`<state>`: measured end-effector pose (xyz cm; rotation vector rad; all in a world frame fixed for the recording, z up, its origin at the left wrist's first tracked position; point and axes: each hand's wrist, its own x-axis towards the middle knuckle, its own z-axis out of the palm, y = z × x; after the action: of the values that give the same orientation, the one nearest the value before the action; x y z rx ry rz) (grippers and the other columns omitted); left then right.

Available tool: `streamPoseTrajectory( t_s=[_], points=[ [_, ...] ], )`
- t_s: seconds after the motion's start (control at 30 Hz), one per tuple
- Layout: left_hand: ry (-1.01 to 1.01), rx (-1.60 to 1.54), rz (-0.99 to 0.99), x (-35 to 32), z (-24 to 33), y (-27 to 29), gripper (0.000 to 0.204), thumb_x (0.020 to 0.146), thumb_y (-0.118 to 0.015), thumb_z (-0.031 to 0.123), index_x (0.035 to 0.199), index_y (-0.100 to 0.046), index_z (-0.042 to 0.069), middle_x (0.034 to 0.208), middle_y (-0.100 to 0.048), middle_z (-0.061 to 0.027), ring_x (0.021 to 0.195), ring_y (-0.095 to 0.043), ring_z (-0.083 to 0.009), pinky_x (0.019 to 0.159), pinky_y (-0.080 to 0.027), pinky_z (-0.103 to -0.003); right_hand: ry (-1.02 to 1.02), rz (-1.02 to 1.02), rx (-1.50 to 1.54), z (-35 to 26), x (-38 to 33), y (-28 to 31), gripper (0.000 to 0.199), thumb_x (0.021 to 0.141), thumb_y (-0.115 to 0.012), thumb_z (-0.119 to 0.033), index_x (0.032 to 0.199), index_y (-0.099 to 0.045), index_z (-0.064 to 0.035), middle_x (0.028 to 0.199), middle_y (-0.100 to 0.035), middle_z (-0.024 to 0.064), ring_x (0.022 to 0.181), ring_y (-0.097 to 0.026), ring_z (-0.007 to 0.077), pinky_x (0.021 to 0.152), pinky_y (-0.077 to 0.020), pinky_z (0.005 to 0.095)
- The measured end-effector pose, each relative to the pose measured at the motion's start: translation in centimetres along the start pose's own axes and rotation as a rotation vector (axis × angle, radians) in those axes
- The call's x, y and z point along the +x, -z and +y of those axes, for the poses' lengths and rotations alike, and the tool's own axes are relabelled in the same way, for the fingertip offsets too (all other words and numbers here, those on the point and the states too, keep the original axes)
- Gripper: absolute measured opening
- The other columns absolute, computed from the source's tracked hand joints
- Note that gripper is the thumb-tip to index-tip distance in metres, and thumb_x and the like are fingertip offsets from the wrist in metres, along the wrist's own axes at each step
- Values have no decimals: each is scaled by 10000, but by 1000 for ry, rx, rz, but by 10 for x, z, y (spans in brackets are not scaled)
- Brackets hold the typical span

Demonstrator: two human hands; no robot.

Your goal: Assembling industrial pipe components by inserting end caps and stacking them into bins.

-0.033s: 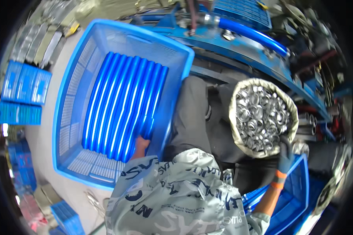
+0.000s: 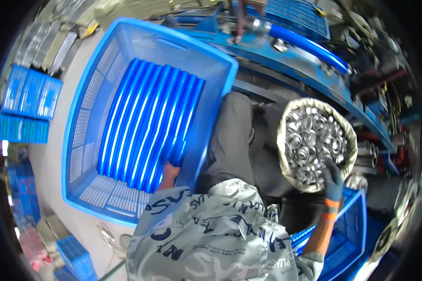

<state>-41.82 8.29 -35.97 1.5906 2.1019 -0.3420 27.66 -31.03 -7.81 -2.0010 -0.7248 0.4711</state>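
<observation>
In the large blue crate (image 2: 72,145) lies a layer of shiny blue metal tubes (image 2: 145,126), side by side. My left hand (image 2: 171,172) is at the near right end of these tubes, closed round a blue tube (image 2: 177,149); its fingers are mostly hidden. On the right, a round cream cloth sack (image 2: 282,140) is full of silvery metal rings (image 2: 309,136). My right hand (image 2: 333,180), in a dark glove with an orange cuff, reaches over the sack's near rim. Its fingers are stretched out onto the rings, and nothing shows in them.
A blue metal bench (image 2: 305,61) runs across the back, with a bent blue tube (image 2: 309,47) on it. A smaller blue crate (image 2: 358,225) holding blue tubes stands below my right arm. Stacked blue boxes (image 2: 30,93) are at the far left. Metal pipes (image 2: 368,154) lie right of the sack.
My right hand has moved left and inward, from the sack's rim onto the rings. My left hand stays at the tube. The whole view has shifted slightly.
</observation>
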Motion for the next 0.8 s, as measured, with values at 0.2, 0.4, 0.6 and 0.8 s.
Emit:
streamPoseTrajectory(
  t_s=[0.2, 0.4, 0.6, 0.8],
  points=[
    [51, -60, -93, 20, -36, 9, 1061, 838, -931, 382, 1723, -488, 0, 1717, -557, -331, 1593, -570, -445, 1332, -483, -470, 230, -96, -611, 63, 56, -157, 1010, 941, -956, -413, 1744, -469, -40, 1774, -457, 339, 1610, -497, 529, 1275, -499, 529],
    [57, 166, -200, -18, -35, 47, 1058, 818, -926, 382, 1712, -504, 6, 1690, -590, -292, 1568, -576, -458, 1340, -473, -484, 192, -188, -489, 45, 59, -160, 561, 1047, -848, -301, 1495, -702, 5, 1602, -652, 290, 1396, -676, 485, 1121, -568, 522],
    [-351, -333, 96, -23, 77, 99, 954, 762, -926, 454, 1537, -641, -22, 1365, -779, -333, 1244, -776, -490, 1081, -614, -552, -24, -11, -451, 53, 58, -150, 413, 993, -786, -94, 1398, -811, -13, 1442, -769, 245, 1165, -794, 390, 994, -629, 537],
    [-955, -296, 104, -148, 242, 256, 786, 809, -953, 241, 1491, -665, -21, 1295, -823, -256, 1212, -811, -408, 1065, -625, -488, -447, 135, 734, 18, 52, -158, 250, 1139, -729, -206, 1360, -782, -101, 1329, -790, 115, 1234, -755, 295, 1134, -599, 474]
  ],
)
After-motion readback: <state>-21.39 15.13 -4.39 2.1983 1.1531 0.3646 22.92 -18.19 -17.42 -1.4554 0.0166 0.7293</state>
